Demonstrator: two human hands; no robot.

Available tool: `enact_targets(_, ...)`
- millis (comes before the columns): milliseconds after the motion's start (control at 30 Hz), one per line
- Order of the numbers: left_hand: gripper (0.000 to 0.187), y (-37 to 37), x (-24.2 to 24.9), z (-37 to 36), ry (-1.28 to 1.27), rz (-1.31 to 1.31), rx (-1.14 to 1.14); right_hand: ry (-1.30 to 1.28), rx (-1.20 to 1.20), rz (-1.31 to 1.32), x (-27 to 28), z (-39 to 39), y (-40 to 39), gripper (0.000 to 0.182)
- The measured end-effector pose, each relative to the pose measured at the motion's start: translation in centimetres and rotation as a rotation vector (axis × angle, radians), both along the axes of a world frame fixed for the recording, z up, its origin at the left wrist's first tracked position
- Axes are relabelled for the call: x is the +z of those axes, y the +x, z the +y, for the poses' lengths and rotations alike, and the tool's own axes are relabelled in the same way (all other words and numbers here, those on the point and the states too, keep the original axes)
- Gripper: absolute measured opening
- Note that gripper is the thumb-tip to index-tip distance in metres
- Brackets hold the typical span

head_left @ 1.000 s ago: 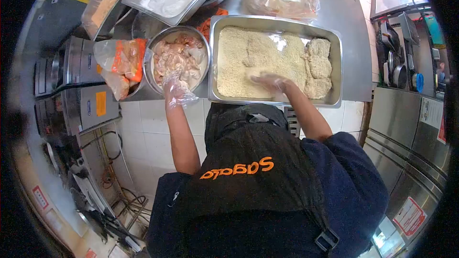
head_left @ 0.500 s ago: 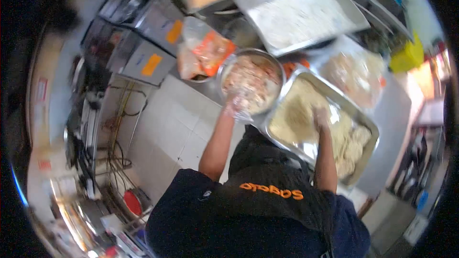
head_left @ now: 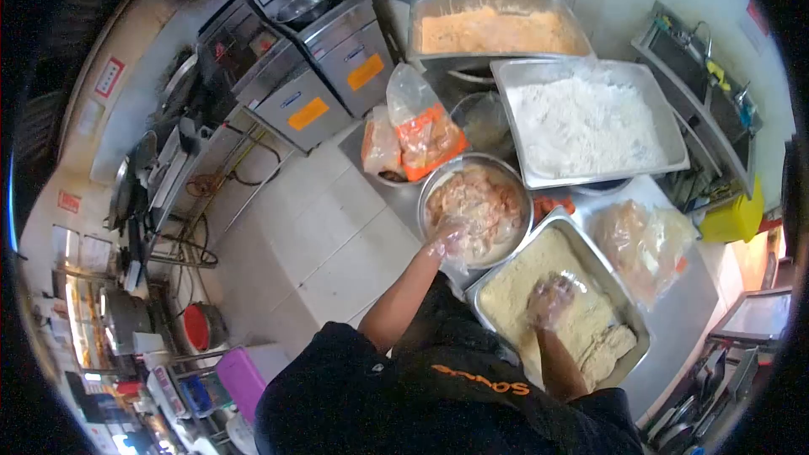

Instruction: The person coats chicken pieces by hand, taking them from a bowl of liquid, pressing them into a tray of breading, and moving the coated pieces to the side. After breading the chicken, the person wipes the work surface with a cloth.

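My left hand [head_left: 449,241], in a clear plastic glove, rests at the near rim of a round steel bowl [head_left: 438,179] filled with raw marinated chicken pieces [head_left: 482,205]. My right hand [head_left: 549,297], also gloved, presses flat on the breadcrumbs [head_left: 529,283] in a rectangular steel tray [head_left: 625,302]. Breaded cutlets [head_left: 608,349] lie at the tray's right end. Neither hand visibly grips anything.
A tray of white flour [head_left: 586,120] and a tray of orange batter [head_left: 493,29] stand behind the bowl. Plastic bags [head_left: 419,128] lie left, and another bag [head_left: 645,244] lies right. Steel fryers [head_left: 324,67] line the left; tiled floor lies below.
The view swung and tilted toward the left, now showing the fryers and floor. My left hand stays at the chicken bowl and my right hand stays pressing in the breadcrumb tray.
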State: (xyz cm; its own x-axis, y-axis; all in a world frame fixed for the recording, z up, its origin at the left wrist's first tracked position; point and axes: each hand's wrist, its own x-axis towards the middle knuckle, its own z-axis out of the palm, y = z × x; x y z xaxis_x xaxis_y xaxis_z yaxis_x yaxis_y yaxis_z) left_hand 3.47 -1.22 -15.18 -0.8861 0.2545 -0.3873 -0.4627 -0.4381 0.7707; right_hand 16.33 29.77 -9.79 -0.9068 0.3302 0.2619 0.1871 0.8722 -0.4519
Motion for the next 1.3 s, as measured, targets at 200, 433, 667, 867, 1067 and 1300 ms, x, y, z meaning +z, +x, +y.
enact_targets(200,0.038,-1.1,2.1,0.8,-0.011,-0.002,0.12,0.163,-0.049,-0.104,-6.0,1.8,-2.7,0.037)
enact_targets(433,0.048,-0.5,6.6,1.8,0.019,-0.224,0.157,0.19,-0.26,-0.235,-1.9,0.1,-1.0,0.047)
enact_targets(667,0.051,-2.4,10.4,4.6,0.152,-0.209,-0.01,0.158,-0.358,-0.313,-0.6,0.1,-1.2,0.064)
enact_targets(867,0.047,-1.4,10.8,4.4,0.167,-0.33,-0.075,-0.608,-0.008,-0.642,-2.2,4.4,1.9,0.072)
enact_targets(1067,0.047,-0.6,10.7,3.8,0.094,-0.265,-0.065,-0.714,0.136,-0.432,3.6,6.0,3.2,0.043)
enact_targets(1300,0.042,-1.4,8.4,3.4,-0.177,-0.09,0.055,-0.556,0.077,-0.201,3.3,4.9,3.5,0.032)
